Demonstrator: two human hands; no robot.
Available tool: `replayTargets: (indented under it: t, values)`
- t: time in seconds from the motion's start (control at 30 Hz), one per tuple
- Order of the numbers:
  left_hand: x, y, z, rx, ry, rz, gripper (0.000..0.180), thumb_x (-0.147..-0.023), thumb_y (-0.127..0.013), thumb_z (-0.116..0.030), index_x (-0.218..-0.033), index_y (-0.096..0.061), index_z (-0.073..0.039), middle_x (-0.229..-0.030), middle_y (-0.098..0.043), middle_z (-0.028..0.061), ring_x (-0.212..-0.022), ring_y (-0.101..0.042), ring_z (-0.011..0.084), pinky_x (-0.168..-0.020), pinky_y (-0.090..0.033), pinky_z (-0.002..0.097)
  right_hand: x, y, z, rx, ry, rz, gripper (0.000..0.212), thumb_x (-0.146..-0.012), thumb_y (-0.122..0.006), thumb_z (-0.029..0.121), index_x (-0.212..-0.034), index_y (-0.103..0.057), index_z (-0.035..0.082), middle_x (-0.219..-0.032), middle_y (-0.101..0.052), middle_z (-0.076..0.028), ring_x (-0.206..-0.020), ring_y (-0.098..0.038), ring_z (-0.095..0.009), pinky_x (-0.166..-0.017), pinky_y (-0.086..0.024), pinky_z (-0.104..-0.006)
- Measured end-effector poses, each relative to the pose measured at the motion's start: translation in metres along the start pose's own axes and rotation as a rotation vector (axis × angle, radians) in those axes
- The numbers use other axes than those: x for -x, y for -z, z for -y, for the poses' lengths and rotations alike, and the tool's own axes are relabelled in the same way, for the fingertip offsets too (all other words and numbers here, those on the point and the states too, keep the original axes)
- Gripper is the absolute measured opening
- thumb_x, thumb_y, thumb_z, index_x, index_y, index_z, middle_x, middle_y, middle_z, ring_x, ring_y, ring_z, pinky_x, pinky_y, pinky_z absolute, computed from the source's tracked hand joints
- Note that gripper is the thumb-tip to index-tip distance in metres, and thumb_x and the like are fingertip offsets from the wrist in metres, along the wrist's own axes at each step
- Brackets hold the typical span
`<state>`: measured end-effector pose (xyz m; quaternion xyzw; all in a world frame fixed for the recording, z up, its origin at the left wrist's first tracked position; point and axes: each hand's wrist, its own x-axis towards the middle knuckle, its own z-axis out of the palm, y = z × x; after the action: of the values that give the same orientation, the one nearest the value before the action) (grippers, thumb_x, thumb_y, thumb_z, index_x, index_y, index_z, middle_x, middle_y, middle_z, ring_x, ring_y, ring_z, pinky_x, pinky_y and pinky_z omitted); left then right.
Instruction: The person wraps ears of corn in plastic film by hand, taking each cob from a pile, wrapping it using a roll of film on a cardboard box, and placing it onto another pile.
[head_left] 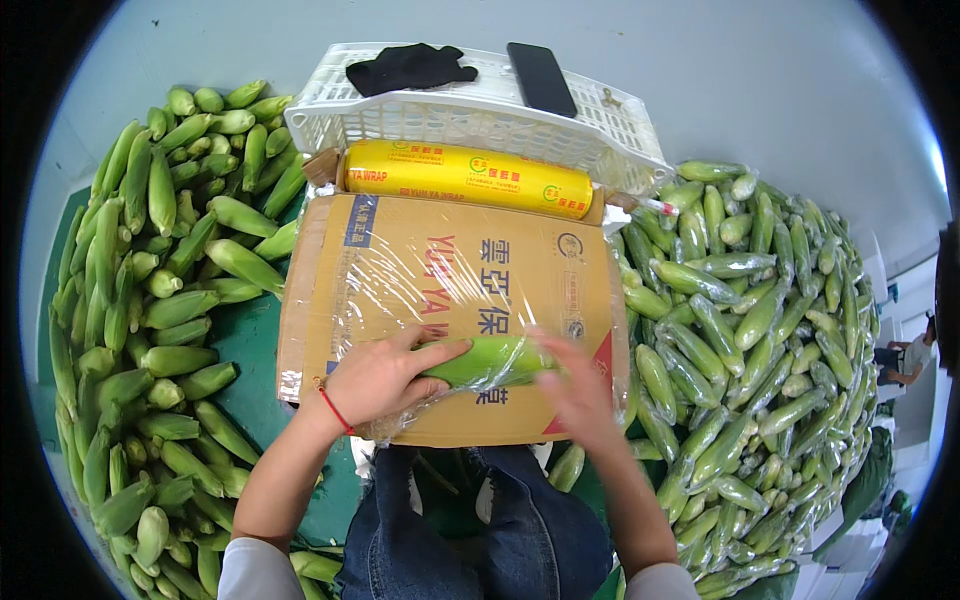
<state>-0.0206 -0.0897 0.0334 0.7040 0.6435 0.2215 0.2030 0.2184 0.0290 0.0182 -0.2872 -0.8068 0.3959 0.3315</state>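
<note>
A green ear of corn in its husk (pixel 484 361) lies crosswise on a cardboard sheet (pixel 545 230) in front of me. Clear plastic wrap (pixel 395 290) stretches over the cardboard and around the ear, with a loose edge bunched below it. My left hand (pixel 383 378), a red string on its wrist, grips the ear's left end, thumb and fingers along the husk. At the other end is my right hand (pixel 578 388), its fingers smeared by motion; whether they press on the ear or the film is unclear. Behind the cardboard lies a yellow wrap roll (pixel 440 172).
A white plastic crate (pixel 440 112) stands at the back, carrying a black glove (pixel 408 70) and a dark phone (pixel 541 78). Unwrapped corn (pixel 165 360) is heaped on the left, film-wrapped corn (pixel 740 340) on the right. Another person (pixel 912 355) appears at the far right.
</note>
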Motion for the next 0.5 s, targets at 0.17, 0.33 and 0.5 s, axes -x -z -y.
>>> replayTargets:
  t: [0.17, 0.33, 0.5]
  values:
    - [0.038, -0.041, -0.019, -0.103, 0.233, -0.617, 0.056, -0.075, -0.077, -0.023, -0.123, -0.056, -0.003, -0.123, -0.056, 0.0185, -0.098, -0.065, 0.0303, -0.081, -0.053, 0.0382, -0.040, -0.028, -0.016, 0.658, 0.252, 0.074, 0.037, -0.083, -0.065, 0.037, -0.103, -0.061, 0.007, -0.097, -0.063, -0.009, -0.090, -0.059, -0.030, -0.078, -0.047, -0.0416]
    - [0.087, -0.018, 0.041, 0.195, 0.516, -0.584, 0.017, -0.083, -0.069, -0.008, -0.094, -0.062, 0.003, -0.092, -0.065, 0.0145, -0.083, -0.066, 0.0197, -0.071, -0.052, 0.0284, -0.054, -0.039, -0.022, 0.690, 0.296, 0.059, 0.033, -0.081, -0.066, 0.042, -0.092, -0.064, 0.010, -0.089, -0.058, -0.005, -0.087, -0.057, -0.026, -0.072, -0.047, -0.0392]
    - [-0.030, 0.083, 0.035, 0.288, 0.142, -0.653, 0.016, -0.088, -0.066, -0.011, -0.091, -0.056, 0.002, -0.076, -0.054, 0.0080, -0.068, -0.054, 0.0150, -0.060, -0.046, 0.0279, -0.062, -0.036, -0.023, 0.679, 0.338, 0.060, 0.027, -0.080, -0.067, 0.038, -0.085, -0.065, 0.012, -0.086, -0.055, -0.004, -0.084, -0.056, -0.025, -0.070, -0.048, -0.0382]
